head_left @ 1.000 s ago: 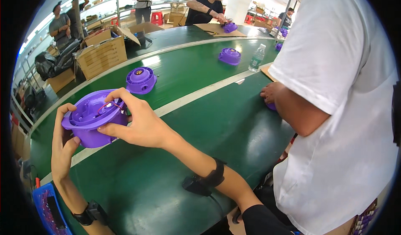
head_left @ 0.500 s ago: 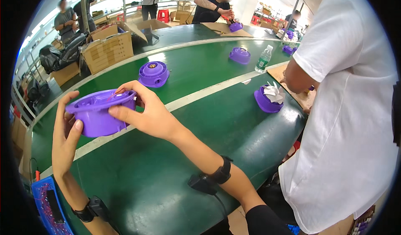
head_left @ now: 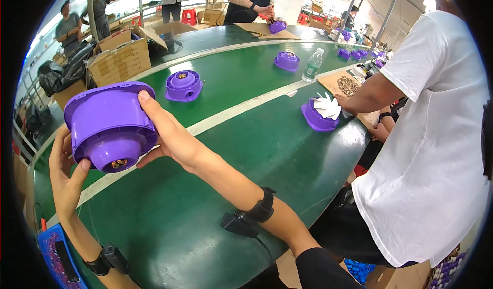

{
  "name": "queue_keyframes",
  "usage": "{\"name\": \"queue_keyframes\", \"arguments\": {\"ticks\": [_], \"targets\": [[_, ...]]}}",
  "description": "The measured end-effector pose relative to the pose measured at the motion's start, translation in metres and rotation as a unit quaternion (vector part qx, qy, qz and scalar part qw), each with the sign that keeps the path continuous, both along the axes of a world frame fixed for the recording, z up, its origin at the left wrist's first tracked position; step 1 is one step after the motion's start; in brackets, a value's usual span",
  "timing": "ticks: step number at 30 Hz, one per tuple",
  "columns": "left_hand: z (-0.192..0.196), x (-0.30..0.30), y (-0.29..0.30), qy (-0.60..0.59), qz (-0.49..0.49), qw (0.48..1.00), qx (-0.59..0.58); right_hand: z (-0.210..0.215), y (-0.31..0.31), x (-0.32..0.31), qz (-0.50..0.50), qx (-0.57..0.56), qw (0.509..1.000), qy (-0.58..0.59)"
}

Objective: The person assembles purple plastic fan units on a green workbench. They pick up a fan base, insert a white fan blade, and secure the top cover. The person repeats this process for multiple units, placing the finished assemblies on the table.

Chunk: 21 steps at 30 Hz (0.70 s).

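A purple round plastic fan housing (head_left: 110,115) is held up above the table's left side, its underside tilted toward me. A brass-coloured part shows in the hole at its lower end. My left hand (head_left: 65,178) grips the housing from the left and below, the thumb on its lower rim. My right hand (head_left: 172,140) holds it from the right, its thumb on the upper rim and the other fingers partly hidden behind. Beyond my hands, a similar purple housing (head_left: 184,87) stands on the green conveyor belt (head_left: 226,83).
Right of centre sit a purple housing with a white fan wheel (head_left: 326,106) and a water bottle (head_left: 313,65). A co-worker in a white shirt (head_left: 436,109) works at a board with small metal parts (head_left: 347,85). A blue tray of wires (head_left: 56,258) lies lower left; a cardboard box (head_left: 118,63) stands beyond.
The purple housing has been tipped so its underside now faces me, and both hands have shifted their grip around it. The co-worker's arm has moved, uncovering the small metal parts.
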State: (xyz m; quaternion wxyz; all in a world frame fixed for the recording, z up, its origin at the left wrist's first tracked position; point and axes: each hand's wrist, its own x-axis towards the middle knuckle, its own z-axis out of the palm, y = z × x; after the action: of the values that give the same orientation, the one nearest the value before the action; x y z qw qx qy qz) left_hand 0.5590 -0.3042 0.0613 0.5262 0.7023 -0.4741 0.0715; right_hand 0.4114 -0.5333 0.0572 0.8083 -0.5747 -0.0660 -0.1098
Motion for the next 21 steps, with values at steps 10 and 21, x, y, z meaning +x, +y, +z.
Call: {"name": "queue_keyframes", "arguments": {"ticks": [10, 21], "targets": [[0.003, 0.016, -0.012, 0.181, 0.088, 0.979, 0.020, -0.003, -0.006, -0.006, 0.015, -0.055, 0.995, 0.088], [-0.114, 0.087, -0.008, 0.475, 0.127, 0.860, -0.137, -0.001, -0.010, -0.025, 0.042, -0.338, 0.935, 0.100]]}}
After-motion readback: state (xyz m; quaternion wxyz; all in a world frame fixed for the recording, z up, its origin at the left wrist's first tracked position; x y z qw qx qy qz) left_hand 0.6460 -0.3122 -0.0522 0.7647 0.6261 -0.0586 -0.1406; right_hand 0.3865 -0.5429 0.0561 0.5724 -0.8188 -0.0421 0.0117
